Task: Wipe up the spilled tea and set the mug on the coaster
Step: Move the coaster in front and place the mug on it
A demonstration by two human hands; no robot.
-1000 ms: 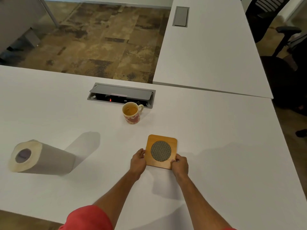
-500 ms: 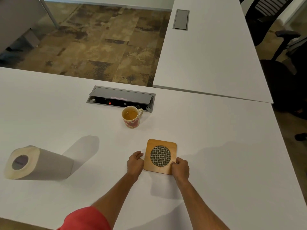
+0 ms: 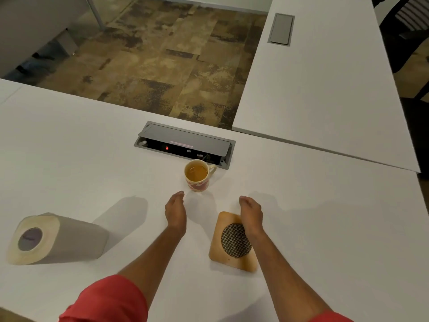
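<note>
Your left hand [image 3: 175, 211] and right hand [image 3: 251, 214] hover empty, fingers loosely curled, either side of the path to the mug [image 3: 197, 175], which stands full near the power box [image 3: 184, 145]. You appear to be reaching for it; lift it level and bring it back to the wooden coaster [image 3: 228, 242] beneath your right wrist. No spill shows on the surface [image 3: 69, 159]; the paper towel roll [image 3: 55, 238] lies left.

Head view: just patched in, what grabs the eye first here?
The mug of amber tea stands mid-table, just in front of the open cable box. Both empty hands reach toward it, the left hand nearest, the right hand above the wooden coaster. A paper towel roll lies on its side at far left.
</note>
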